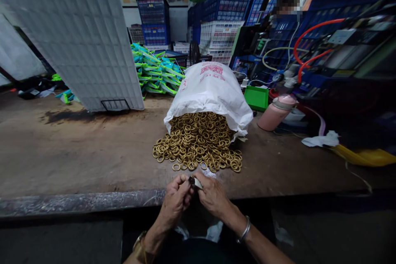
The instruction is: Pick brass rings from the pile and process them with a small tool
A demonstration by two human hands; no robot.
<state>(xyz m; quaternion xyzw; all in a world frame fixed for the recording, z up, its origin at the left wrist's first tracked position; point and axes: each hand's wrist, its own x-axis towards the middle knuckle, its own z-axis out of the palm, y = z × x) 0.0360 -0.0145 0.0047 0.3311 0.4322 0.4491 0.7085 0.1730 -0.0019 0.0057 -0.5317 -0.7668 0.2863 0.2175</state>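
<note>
Just past the table's front edge, my left hand (175, 199) and my right hand (213, 196) meet, fingers closed in a pinch. Between their fingertips is a small dark piece (192, 180); its kind is too small to tell. A pale, whitish piece (198, 183) shows at my right thumb and forefinger, and I cannot tell whether it is held or wrapped on a finger. Directly beyond my hands lies a heap of brass-coloured metal rings (198, 144). They spill from the mouth of a white woven sack (207, 90) lying on its side.
A wooden table (77, 148) spans the view. A white ribbed panel (77, 41) stands at left, before green and blue pieces (157, 70). At right are a pink bottle (276, 113), a green tray (256, 97) and red hoses (298, 45). Blue crates (229, 2) stack behind, near a person.
</note>
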